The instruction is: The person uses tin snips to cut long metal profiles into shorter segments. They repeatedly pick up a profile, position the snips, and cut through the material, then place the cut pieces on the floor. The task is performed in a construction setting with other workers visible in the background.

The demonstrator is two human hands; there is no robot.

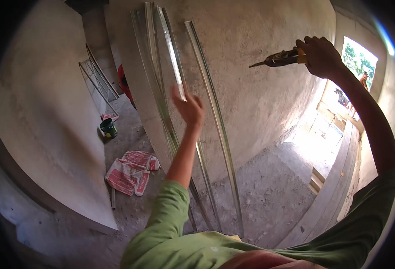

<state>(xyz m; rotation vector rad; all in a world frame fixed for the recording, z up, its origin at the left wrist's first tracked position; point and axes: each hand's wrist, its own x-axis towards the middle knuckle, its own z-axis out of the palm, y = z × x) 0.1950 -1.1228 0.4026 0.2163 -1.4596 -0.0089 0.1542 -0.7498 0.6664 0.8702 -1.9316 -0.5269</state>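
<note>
My right hand (320, 58), raised at the upper right, is closed around the yellow handles of dark tin snips (281, 58). Their pointed jaws aim left, toward the wall. My left hand (189, 106) is at a shiny metal channel (174, 49), one of several long, thin strips leaning upright on the wall. Motion smears its fingers, so whether they grip the channel cannot be made out. A separate metal channel (215, 105) stands just right of that hand, apart from it. The lower ends of the strips reach down toward the floor near my body.
Behind the strips rises a plastered wall (260, 103). Red-and-white sacks (132, 172) and a dark green bucket (108, 128) lie to the left, with a metal frame (98, 80) beyond. Long planks (320, 206) run along the right, below a bright opening where another person (363, 80) shows.
</note>
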